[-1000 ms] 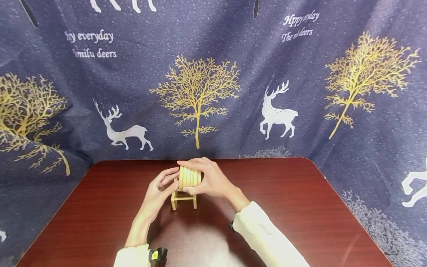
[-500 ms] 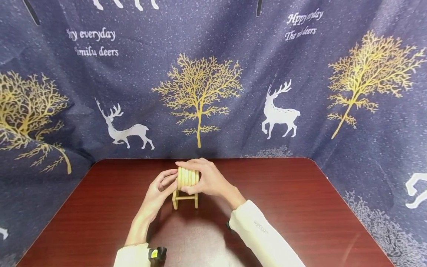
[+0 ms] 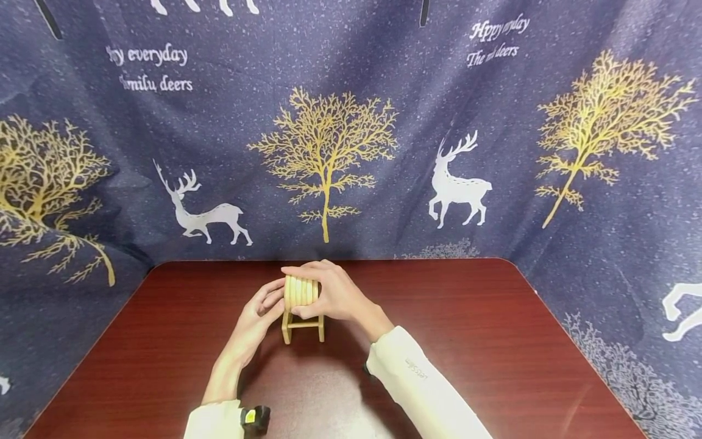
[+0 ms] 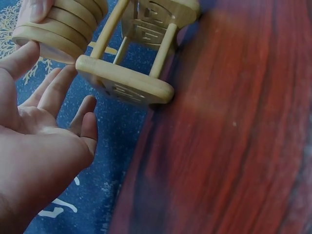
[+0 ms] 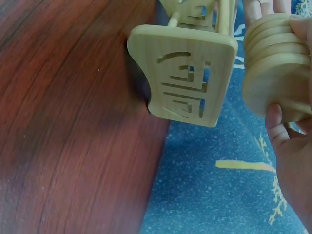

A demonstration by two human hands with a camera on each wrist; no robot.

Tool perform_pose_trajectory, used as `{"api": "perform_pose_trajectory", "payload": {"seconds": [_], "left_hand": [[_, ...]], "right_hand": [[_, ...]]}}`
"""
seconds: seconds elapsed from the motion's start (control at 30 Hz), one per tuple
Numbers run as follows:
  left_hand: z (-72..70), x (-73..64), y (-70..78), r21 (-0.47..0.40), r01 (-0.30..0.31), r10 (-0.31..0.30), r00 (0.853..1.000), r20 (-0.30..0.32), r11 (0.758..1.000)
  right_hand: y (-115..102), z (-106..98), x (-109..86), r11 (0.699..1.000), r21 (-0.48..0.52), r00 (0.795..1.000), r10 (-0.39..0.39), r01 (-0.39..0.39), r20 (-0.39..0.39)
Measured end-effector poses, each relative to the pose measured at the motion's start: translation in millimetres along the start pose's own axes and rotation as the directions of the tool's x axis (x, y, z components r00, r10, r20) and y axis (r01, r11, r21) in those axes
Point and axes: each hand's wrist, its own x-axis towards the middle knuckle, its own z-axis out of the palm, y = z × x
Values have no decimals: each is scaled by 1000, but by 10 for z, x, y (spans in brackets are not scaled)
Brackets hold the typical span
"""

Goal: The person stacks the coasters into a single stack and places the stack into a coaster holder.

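Note:
My right hand (image 3: 341,294) grips a stack of several round wooden coasters (image 3: 300,291), thumb below and fingers over the top. The stack lies sideways, discs standing on edge, above the light wooden coaster rack (image 3: 304,325). At its left end is my left hand (image 3: 251,318), fingers loosely extended and fingertips right at the end coaster. The left wrist view has the coasters (image 4: 58,29) beside the rack's rails, with the left thumb at the rim. In the right wrist view, the rack's side panel (image 5: 187,73) shows cut-out slots, and the coasters (image 5: 275,78) sit apart from it.
The rack stands on a dark red wood-grain table (image 3: 466,341), toward its far edge. Behind the table hangs a blue cloth (image 3: 384,201) printed with deer and gold trees. Both forearms wear white sleeves (image 3: 425,381), and a black wrist camera (image 3: 255,419) sits at the left cuff.
My right hand has carried the coaster stack a little to the left over the rack. My left hand has shifted slightly left with it. The rack stays in place.

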Motion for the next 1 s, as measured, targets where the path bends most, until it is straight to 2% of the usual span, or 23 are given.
{"api": "perform_pose_trajectory", "payload": {"seconds": [0.3, 0.57, 0.73, 1.0], "left_hand": [[-53, -42, -37, 25, 22, -23, 999, 26, 999], [-80, -67, -28, 84, 46, -48, 998, 32, 995], [-94, -77, -27, 103, 58, -63, 997, 45, 993], [-109, -81, -50, 87, 18, -24, 997, 75, 996]], "right_hand": [[7, 84, -5, 1000, -10, 999, 27, -27, 36], [23, 132, -23, 999, -41, 1000, -5, 6, 23], [18, 155, -31, 998, -54, 999, 14, -11, 41], [25, 188, -63, 999, -43, 1000, 12, -11, 25]]}}
